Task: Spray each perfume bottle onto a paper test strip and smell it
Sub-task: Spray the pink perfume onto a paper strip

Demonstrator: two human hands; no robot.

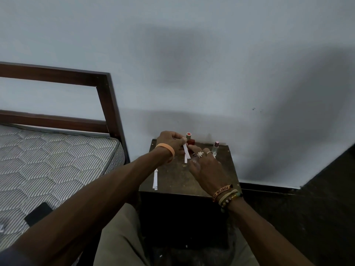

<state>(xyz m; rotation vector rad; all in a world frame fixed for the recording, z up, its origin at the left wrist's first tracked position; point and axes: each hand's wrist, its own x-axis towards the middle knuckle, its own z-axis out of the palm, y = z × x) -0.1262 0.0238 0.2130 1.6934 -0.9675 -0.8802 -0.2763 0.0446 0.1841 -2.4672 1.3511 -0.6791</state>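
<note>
My left hand (pixel 171 143) pinches the top of a white paper test strip (pixel 185 152), which hangs down over the small dark table (pixel 172 175). My right hand (pixel 206 167), wearing rings, sits just right of the strip's lower end. Its fingers close on a small clear glassy bottle (pixel 194 161), which is mostly hidden. Behind the strip stands a red perfume bottle (pixel 189 139) with a red-topped cap. At the table's back right is a slim clear bottle with a pink cap (pixel 216 148). Spare white strips (pixel 155 179) lie at the table's left edge.
The table stands against a pale wall. A bed with a striped mattress (pixel 53 162) and a dark wooden frame (pixel 107 104) is close on the left. A black phone (pixel 38 213) lies on the mattress. My knees are below the table's front edge.
</note>
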